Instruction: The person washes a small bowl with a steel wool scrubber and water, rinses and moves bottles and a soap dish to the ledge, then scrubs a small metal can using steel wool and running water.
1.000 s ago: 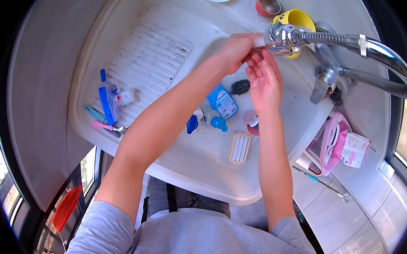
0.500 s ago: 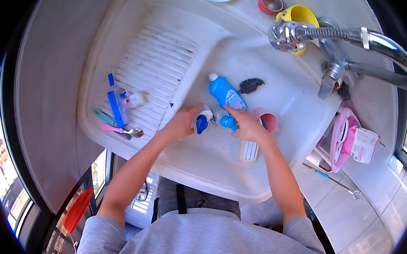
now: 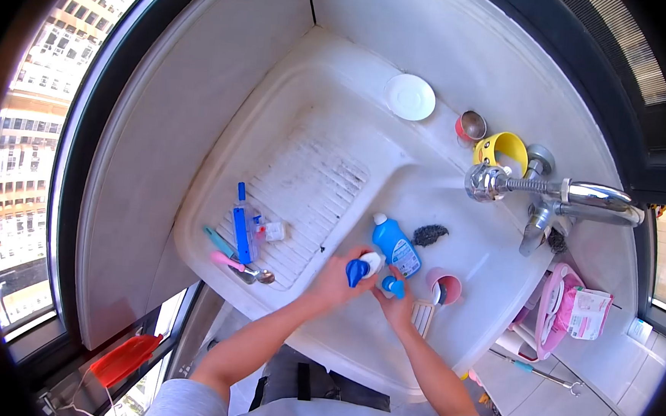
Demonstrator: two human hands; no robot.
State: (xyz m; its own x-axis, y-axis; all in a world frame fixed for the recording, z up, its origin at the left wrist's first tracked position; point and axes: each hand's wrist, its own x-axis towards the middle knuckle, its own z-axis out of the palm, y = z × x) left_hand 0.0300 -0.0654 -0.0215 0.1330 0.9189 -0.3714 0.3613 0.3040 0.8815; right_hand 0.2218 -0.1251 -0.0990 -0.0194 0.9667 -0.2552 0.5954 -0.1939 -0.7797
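Note:
My left hand is wrapped round a white pump bottle with a dark blue pump head. Close beside it, my right hand closes on another pump bottle, whose light blue pump head shows above the fingers; most of its body is hidden. Just beyond the right hand, a blue detergent bottle with a white cap lies in the white sink. A dark steel-wool scourer is next to it. Right of that hand lies a pink cup on its side, near a cream ridged brush or block, partly covered by the hand.
On the ribbed drainboard lie a blue-and-clear plastic tool, a small clear bottle and spoons. Along the back ledge stand a white saucer, a red cup and a yellow mug. A chrome faucet overhangs the right side.
Both hands have gone from reaching beside the two pump bottles to closing round them, and the bottles are now closer together. My view has shifted and turned, showing more of the back wall.

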